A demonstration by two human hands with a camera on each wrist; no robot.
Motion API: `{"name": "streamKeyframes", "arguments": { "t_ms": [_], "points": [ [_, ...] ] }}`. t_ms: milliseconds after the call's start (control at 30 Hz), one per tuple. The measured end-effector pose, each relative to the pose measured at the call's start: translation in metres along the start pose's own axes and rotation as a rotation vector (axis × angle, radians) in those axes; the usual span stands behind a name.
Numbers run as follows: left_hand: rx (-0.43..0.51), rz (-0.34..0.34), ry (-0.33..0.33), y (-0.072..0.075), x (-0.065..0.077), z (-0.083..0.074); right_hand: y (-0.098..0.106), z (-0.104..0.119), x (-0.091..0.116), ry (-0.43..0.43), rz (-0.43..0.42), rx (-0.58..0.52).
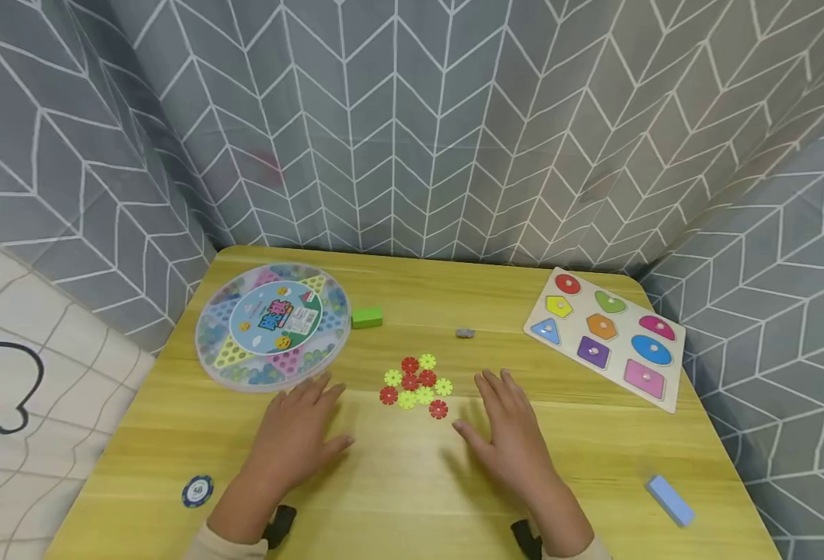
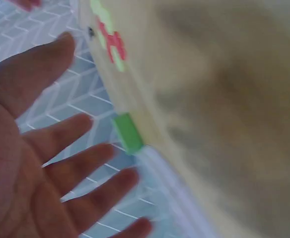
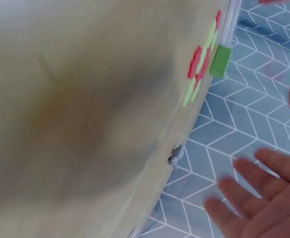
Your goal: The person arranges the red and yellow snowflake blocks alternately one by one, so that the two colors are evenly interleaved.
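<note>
A cluster of red and yellow-green notched discs (image 1: 410,382) lies flat at the middle of the wooden table. To its left my left hand (image 1: 295,438) hovers with fingers spread and nothing in it, fingertips close to the rim of the round board-game case (image 1: 326,357). On the other side my right hand (image 1: 510,435) is also spread and holds nothing, its thumb toward the discs. Both palms show bare in the wrist views, above the tabletop. Beyond the discs are a green block (image 1: 367,317) and a small grey piece (image 1: 465,333).
A shape puzzle board (image 1: 535,318) with colored knobbed pieces lies at the back right. Near the right edge is a blue block (image 1: 670,500). A blue-and-white poker chip (image 1: 197,491) lies by the left forearm. Patterned grey curtains (image 1: 412,140) hang behind the table.
</note>
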State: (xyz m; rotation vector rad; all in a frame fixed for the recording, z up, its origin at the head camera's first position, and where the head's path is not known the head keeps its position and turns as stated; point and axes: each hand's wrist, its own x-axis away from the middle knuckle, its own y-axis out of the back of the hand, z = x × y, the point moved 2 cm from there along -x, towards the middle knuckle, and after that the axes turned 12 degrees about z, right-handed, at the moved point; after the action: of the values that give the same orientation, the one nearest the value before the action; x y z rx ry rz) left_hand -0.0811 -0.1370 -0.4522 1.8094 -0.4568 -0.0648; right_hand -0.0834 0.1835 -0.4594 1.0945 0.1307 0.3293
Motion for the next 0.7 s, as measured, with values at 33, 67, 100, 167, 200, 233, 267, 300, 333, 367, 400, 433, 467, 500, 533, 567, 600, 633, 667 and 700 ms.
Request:
{"name": "streamKeyframes", "arguments": {
  "t_ms": [33,67,100,167,200,233,267,300,333,367,400,433,467,500,533,567,600,633,667,700],
  "points": [
    [-0.001,0.036,-0.010,0.001,-0.001,-0.002,0.001,0.000,-0.006,0.000,0.016,-0.014],
    [-0.007,0.079,-0.027,0.002,-0.004,-0.004,0.002,-0.001,-0.012,0.003,0.028,-0.020],
    [-0.019,0.120,-0.039,0.004,-0.008,-0.007,0.004,-0.002,-0.020,0.002,0.042,-0.034],
    [-0.039,0.188,-0.067,0.006,-0.019,-0.013,0.005,-0.004,-0.035,0.005,0.072,-0.058],
    [-0.053,0.214,-0.081,0.007,-0.027,-0.017,0.005,-0.004,-0.043,0.008,0.092,-0.074],
    [-0.069,0.233,-0.095,0.008,-0.036,-0.020,0.005,-0.005,-0.052,0.009,0.112,-0.088],
    [-0.087,0.239,-0.110,0.008,-0.046,-0.022,0.004,-0.006,-0.061,0.008,0.130,-0.103],
    [-0.099,0.240,-0.115,0.006,-0.055,-0.025,0.002,-0.007,-0.068,0.000,0.151,-0.123],
    [-0.099,0.240,-0.118,0.005,-0.063,-0.026,-0.001,-0.008,-0.074,-0.008,0.167,-0.140],
    [-0.099,0.236,-0.121,0.003,-0.070,-0.027,-0.003,-0.009,-0.080,-0.021,0.183,-0.158],
    [-0.094,0.234,-0.116,0.000,-0.076,-0.028,-0.006,-0.010,-0.084,-0.040,0.194,-0.176],
    [-0.082,0.229,-0.111,-0.003,-0.081,-0.028,-0.009,-0.011,-0.087,-0.057,0.203,-0.190],
    [-0.064,0.224,-0.101,-0.006,-0.086,-0.028,-0.012,-0.011,-0.089,-0.074,0.207,-0.202],
    [-0.037,0.218,-0.088,-0.008,-0.089,-0.028,-0.014,-0.012,-0.091,-0.087,0.210,-0.209],
    [-0.012,0.206,-0.075,-0.010,-0.091,-0.028,-0.016,-0.012,-0.092,-0.095,0.208,-0.215],
    [0.010,0.193,-0.059,-0.012,-0.093,-0.027,-0.018,-0.012,-0.093,-0.100,0.207,-0.221],
    [0.033,0.183,-0.039,-0.013,-0.094,-0.027,-0.019,-0.012,-0.093,-0.099,0.206,-0.222],
    [0.055,0.172,-0.019,-0.014,-0.095,-0.026,-0.020,-0.011,-0.094,-0.091,0.206,-0.216],
    [0.071,0.161,-0.002,-0.015,-0.095,-0.026,-0.020,-0.011,-0.095,-0.081,0.202,-0.205],
    [0.085,0.152,0.013,-0.016,-0.096,-0.025,-0.021,-0.010,-0.096,-0.071,0.199,-0.198]
  ]
}}
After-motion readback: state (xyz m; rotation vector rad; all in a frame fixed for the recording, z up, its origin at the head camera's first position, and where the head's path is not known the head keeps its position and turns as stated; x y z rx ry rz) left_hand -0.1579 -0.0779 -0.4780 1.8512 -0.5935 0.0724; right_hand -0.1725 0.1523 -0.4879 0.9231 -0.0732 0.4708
